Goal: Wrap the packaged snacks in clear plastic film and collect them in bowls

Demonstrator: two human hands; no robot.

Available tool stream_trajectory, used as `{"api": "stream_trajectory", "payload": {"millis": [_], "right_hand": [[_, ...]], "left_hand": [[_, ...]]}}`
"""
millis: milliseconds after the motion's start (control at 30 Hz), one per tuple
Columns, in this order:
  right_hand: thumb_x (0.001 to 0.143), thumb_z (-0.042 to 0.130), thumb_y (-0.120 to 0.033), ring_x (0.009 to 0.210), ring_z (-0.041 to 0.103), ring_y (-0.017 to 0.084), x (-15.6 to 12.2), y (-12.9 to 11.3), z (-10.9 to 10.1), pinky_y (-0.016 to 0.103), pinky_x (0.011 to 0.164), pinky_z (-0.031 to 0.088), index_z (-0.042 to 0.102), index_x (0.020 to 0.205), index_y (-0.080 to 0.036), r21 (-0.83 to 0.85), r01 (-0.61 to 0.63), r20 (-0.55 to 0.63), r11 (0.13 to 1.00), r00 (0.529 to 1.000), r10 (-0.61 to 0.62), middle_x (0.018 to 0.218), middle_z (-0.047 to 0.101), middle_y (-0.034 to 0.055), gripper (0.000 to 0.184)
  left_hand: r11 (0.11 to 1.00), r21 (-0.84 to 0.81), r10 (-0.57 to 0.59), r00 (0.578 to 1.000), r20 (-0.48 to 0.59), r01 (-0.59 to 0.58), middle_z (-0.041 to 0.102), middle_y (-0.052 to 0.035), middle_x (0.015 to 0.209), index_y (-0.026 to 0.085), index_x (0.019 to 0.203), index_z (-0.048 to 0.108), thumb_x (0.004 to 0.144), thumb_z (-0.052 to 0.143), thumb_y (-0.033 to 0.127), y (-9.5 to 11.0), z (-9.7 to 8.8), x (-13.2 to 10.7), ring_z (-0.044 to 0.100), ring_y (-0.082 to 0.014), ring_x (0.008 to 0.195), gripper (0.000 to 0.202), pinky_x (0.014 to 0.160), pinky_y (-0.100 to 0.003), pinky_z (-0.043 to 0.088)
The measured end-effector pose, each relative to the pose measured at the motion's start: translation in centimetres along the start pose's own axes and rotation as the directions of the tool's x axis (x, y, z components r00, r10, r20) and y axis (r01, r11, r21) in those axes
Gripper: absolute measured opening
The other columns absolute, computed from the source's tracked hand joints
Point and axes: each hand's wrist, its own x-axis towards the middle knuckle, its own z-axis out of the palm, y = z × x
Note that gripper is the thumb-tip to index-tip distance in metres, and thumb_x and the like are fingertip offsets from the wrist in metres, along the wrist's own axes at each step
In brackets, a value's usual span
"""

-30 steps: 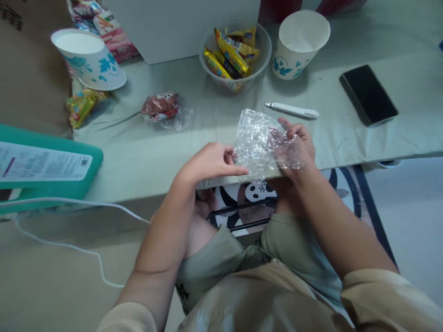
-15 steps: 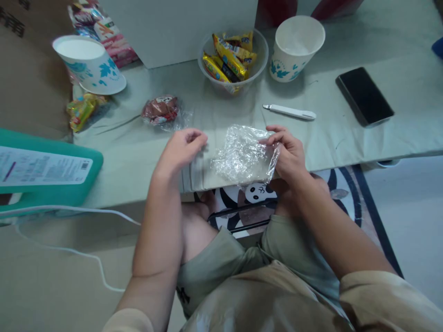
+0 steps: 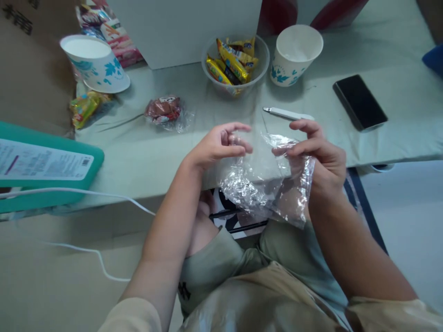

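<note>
A table [image 3: 408, 115] under pale green cloth fills the upper half, seen from above by a seated person. At nine o'clock stands a green container [image 3: 51, 141] with a white label (its print too small to read). Just off centre toward four o'clock, crumpled clear plastic film [image 3: 254, 196] hangs at the table's edge, over the person's lap. At three o'clock the right hand [image 3: 321, 159] pinches the film between thumb and fingers. Near the centre the left hand [image 3: 219, 144] has its fingers curved and parted, gripping nothing that I can make out; whether the film brushes them I cannot tell.

As for progress, the film appears partly opened out, with nothing visible inside; it is neither smooth, folded nor laid down.

A clear bowl [image 3: 207, 76] of yellow packets [image 3: 232, 62] sits at twelve o'clock, a phone [image 3: 360, 102] at two, a plastic-wrapped brown item [image 3: 162, 109] at ten. Smallest, a slim white-handled tool [image 3: 289, 113] lies at two.
</note>
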Motion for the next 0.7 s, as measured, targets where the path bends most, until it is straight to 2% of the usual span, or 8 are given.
{"api": "stream_trajectory", "payload": {"millis": [100,167,233,300,400,467,567,700], "right_hand": [[0.082,0.078,-0.047,0.122,0.066,0.025,-1.1,0.6,-1.3,0.046,0.100,0.060,0.076,0.114,-0.041,0.302,-0.236,-0.038,0.923,0.965,0.259,0.135,0.067,-0.0017,0.033],[0.078,0.071,-0.072,0.113,0.071,0.024,-1.6,1.4,-1.9,0.045,0.096,0.062,0.070,0.126,-0.040,0.497,-0.385,0.064,0.778,0.910,0.409,0.133,0.069,0.0012,0.058],[0.068,0.075,-0.080,0.111,0.073,0.024,-2.0,2.3,-2.0,0.043,0.093,0.063,0.068,0.126,-0.037,0.536,-0.492,0.160,0.687,0.857,0.489,0.125,0.074,0.0029,0.072],[0.063,0.089,-0.064,0.107,0.075,0.024,-2.2,3.1,-1.5,0.041,0.089,0.063,0.067,0.120,-0.035,0.436,-0.578,0.204,0.690,0.810,0.550,0.117,0.077,0.0023,0.068],[0.068,0.092,-0.042,0.090,0.075,0.018,-2.1,4.0,-0.5,0.035,0.083,0.061,0.068,0.094,-0.026,0.202,-0.619,0.154,0.759,0.785,0.600,0.095,0.077,0.0011,0.039],[0.075,0.086,-0.042,0.083,0.073,0.016,-1.9,4.4,0.0,0.033,0.080,0.061,0.062,0.082,-0.024,0.142,-0.580,0.095,0.802,0.814,0.572,0.087,0.075,0.0002,0.031],[0.079,0.082,-0.044,0.090,0.076,0.016,-1.2,4.4,0.2,0.034,0.084,0.062,0.057,0.085,-0.026,0.173,-0.520,0.045,0.836,0.853,0.521,0.093,0.077,-0.0011,0.031],[0.081,0.080,-0.052,0.081,0.077,0.019,-0.5,4.0,0.2,0.036,0.077,0.064,0.064,0.103,-0.028,0.091,-0.572,0.120,0.815,0.819,0.561,0.088,0.078,0.0006,0.036]], "left_hand": [[0.998,-0.055,-0.017,0.996,-0.085,0.012,0.073,-0.0018,0.082,0.018,0.099,0.066,0.069,0.082,0.034,0.0,0.8,-0.1,0.077,-0.0182,0.081,0.038,0.079,-0.033,0.064],[0.997,-0.076,-0.015,0.989,-0.150,0.003,0.073,-0.0004,0.085,0.019,0.100,0.065,0.068,0.081,0.032,-0.1,1.1,-0.2,0.077,-0.0165,0.079,0.038,0.078,-0.031,0.064],[0.998,-0.055,-0.028,0.980,-0.198,0.017,0.073,0.0000,0.090,0.020,0.108,0.064,0.068,0.079,0.032,0.0,1.2,-0.3,0.077,-0.0167,0.082,0.044,0.079,-0.032,0.065],[0.999,-0.034,-0.050,0.965,-0.258,0.043,0.075,-0.0007,0.095,0.022,0.117,0.062,0.070,0.078,0.030,0.2,1.2,-0.4,0.077,-0.0176,0.086,0.050,0.082,-0.034,0.065],[0.995,-0.069,-0.085,0.953,-0.289,0.068,0.077,-0.0043,0.109,0.024,0.128,0.059,0.074,0.078,0.033,0.5,0.9,-0.7,0.078,-0.0210,0.098,0.058,0.085,-0.036,0.065],[0.989,-0.106,-0.117,0.975,-0.188,0.098,0.078,-0.0078,0.112,0.022,0.124,0.063,0.072,0.080,0.037,0.6,0.6,-1.0,0.078,-0.0245,0.104,0.056,0.085,-0.038,0.065],[0.974,-0.056,-0.220,0.975,0.022,0.221,0.081,-0.0098,0.099,0.018,0.103,0.071,0.069,0.084,0.036,0.7,0.3,-1.3,0.079,-0.0250,0.094,0.041,0.079,-0.036,0.065],[0.956,0.020,-0.293,0.956,-0.023,0.293,0.076,-0.0031,0.076,0.020,0.101,0.074,0.079,0.070,0.027,1.1,0.6,-1.6,0.073,-0.0172,0.067,0.024,0.064,-0.029,0.059]]}}
